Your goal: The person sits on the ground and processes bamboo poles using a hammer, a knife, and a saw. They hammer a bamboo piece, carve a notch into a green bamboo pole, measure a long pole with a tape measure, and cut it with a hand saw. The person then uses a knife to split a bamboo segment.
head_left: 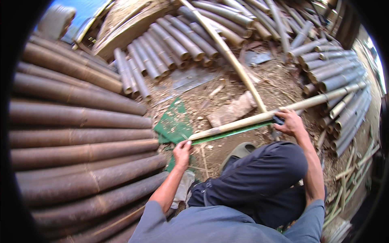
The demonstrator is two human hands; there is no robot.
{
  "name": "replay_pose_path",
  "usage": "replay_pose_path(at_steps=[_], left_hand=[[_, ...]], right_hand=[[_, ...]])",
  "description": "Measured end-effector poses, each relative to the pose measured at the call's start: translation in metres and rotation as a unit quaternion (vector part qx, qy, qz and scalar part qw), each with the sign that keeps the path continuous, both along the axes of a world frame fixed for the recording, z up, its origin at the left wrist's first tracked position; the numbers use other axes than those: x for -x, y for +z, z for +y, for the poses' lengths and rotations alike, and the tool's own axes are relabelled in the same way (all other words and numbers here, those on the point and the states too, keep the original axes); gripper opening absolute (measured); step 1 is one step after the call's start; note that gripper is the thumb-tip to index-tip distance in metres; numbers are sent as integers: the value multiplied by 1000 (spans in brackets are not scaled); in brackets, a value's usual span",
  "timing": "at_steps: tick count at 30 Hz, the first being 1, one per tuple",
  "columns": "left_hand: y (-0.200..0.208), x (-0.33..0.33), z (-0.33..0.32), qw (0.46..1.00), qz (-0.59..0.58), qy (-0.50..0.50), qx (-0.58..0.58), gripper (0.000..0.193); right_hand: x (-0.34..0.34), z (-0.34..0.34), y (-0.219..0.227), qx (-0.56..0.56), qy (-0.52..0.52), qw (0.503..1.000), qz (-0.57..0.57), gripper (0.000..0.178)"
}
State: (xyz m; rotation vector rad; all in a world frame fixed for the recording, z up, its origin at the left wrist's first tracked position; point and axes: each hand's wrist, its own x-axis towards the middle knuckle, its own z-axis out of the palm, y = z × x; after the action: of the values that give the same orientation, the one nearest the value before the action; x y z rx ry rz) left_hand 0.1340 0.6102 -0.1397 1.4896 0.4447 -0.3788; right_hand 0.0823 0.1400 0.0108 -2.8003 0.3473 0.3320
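A pale bamboo pole (238, 122) lies crosswise in front of me, its cut end close to my left hand (182, 154). Along its near side a tape measure's green blade (233, 132) is stretched straight. My left thumb and fingers pinch the blade's end beside the pole's cut end. My right hand (291, 122) is wrapped round the dark tape measure case (278, 120), against the pole farther right. A second pale pole (229, 54) slants down from the far side and meets the first near the case.
Thick brown bamboo poles (87, 117) fill the left side. Cut bamboo tubes (174, 42) lie in rows at the back, and more tubes (340, 73) are stacked at right. A flat block (233, 109) and a green sheet (175, 121) lie on the shaving-strewn ground.
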Motion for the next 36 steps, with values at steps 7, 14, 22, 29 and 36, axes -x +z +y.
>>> replay_pose_path(at_steps=[7, 14, 22, 29, 36], left_hand=[[41, -13, -33, 885, -252, -153, -360, 35], [82, -86, -187, 834, -231, -455, -212, 57], [59, -99, -298, 707, 2, -667, -235, 60], [57, -99, -296, 523, -314, -767, -200, 26], [52, -104, -289, 635, -154, -719, -238, 44]], right_hand=[[1, -32, -14, 2, -7, 1000, 2, 56], [1, -31, -26, -19, 9, 999, -31, 54], [8, -37, -31, -20, -7, 998, -66, 53], [11, -43, -41, -11, 1, 998, -68, 53], [4, -38, -43, -14, -2, 998, -69, 53]])
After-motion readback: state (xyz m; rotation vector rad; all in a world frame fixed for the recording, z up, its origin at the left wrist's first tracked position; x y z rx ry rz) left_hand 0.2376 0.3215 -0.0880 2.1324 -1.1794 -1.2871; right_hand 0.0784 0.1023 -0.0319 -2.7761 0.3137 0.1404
